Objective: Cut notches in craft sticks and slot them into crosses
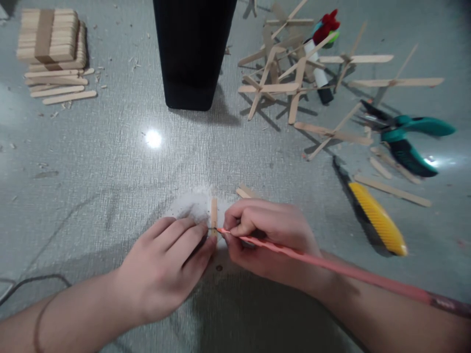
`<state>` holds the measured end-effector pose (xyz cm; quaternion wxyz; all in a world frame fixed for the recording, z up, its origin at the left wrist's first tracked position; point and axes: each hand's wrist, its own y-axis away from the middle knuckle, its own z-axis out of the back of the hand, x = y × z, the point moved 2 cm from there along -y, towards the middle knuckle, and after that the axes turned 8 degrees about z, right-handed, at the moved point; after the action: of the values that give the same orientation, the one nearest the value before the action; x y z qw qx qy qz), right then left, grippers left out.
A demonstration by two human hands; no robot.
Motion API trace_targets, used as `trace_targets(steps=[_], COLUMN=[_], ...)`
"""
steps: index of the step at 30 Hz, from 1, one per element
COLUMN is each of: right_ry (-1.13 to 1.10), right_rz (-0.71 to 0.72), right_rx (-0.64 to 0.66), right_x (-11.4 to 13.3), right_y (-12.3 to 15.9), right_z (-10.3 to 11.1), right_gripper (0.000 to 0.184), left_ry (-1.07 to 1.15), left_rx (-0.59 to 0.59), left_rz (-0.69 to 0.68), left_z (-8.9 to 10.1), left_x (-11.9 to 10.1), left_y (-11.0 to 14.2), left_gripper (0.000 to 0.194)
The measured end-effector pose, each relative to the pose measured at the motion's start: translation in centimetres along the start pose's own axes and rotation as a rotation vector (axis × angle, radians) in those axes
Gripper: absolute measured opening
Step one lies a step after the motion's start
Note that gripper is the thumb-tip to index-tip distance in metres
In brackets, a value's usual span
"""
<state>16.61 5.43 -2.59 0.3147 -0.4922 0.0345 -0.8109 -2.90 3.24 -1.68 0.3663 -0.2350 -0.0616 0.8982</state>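
A short piece of wooden craft stick (214, 208) stands out from between my hands, over a pale patch of the table. My left hand (165, 262) is closed, its thumb and fingertips gripping the lower end of that stick. From the right, my right hand (270, 240) pinches a long salmon-pink pencil (331, 264) close to its point. The pencil's tip touches the stick, where a thin dark line crosses it. Its far end runs back above my right forearm. Just beyond my right hand lie other short stick pieces (246, 191), partly hidden by it.
A black box-like object (193, 54) stands at the back. Bundled craft sticks (47, 37) lie far left. Several crossed-stick pieces (261, 88) crowd the back right, near green-handled pliers (399, 128) and a yellow-handled tool (379, 218). A cable (40, 278) lies at the left.
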Motion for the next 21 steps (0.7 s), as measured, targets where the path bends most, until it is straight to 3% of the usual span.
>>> trace_targets(steps=[21], right_ry=[0.039], right_rz=[0.013], right_rx=[-0.015], right_x=[-0.06], right_y=[0.12], right_z=[-0.08], right_gripper=[0.025], left_ry=[-0.017], left_rx=[0.019], left_rz=[-0.015], left_z=[0.08], left_x=[0.08], left_y=[0.03], left_gripper=[0.017])
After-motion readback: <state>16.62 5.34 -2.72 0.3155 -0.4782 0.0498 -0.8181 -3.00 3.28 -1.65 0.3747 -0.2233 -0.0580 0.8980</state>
